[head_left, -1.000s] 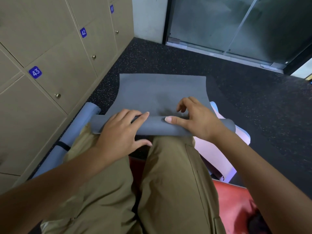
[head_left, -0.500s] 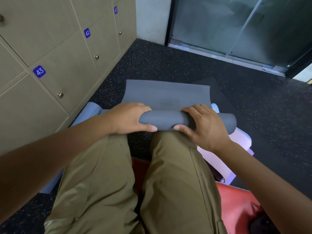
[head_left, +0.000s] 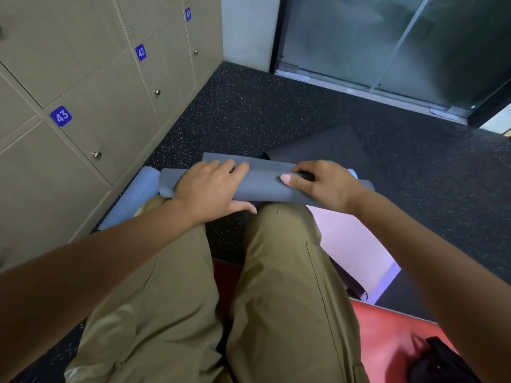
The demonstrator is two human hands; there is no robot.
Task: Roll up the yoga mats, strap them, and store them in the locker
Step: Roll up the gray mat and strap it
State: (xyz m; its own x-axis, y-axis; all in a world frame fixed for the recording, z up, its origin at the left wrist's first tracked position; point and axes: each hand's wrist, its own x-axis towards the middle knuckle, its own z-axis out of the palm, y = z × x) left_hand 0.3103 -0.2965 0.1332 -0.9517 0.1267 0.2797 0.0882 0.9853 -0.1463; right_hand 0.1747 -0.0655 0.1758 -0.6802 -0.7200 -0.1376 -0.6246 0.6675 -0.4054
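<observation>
**Grey mat nearly rolled, both hands bearing down on it**

The left hand [head_left: 213,186] lies flat across the roll of grey foam yoga mat [head_left: 265,186], fingers spread over the top and the thumb tucked at the near side. The right hand [head_left: 323,183] has its fingers curled over the far edge and its thumb laid along the top, gripping the roll. Holding it from both ends this way looks meant to keep the coil tight and even as it is pushed away from the knees. The roll sits on the dark speckled rubber floor [head_left: 276,106], just ahead of the person's khaki trousers [head_left: 276,286]. Only a short flap remains flat at 12 o'clock, so the rolling seems almost done; strapping would come next.

At 9 o'clock a rolled pale blue mat [head_left: 132,197] lies against the beige numbered lockers [head_left: 110,111], all doors closed. At 4 o'clock a flat lilac mat [head_left: 354,244] partly slips under the roll. A dark mat [head_left: 318,145] lies flat at 1 o'clock, in the rolling path.
</observation>
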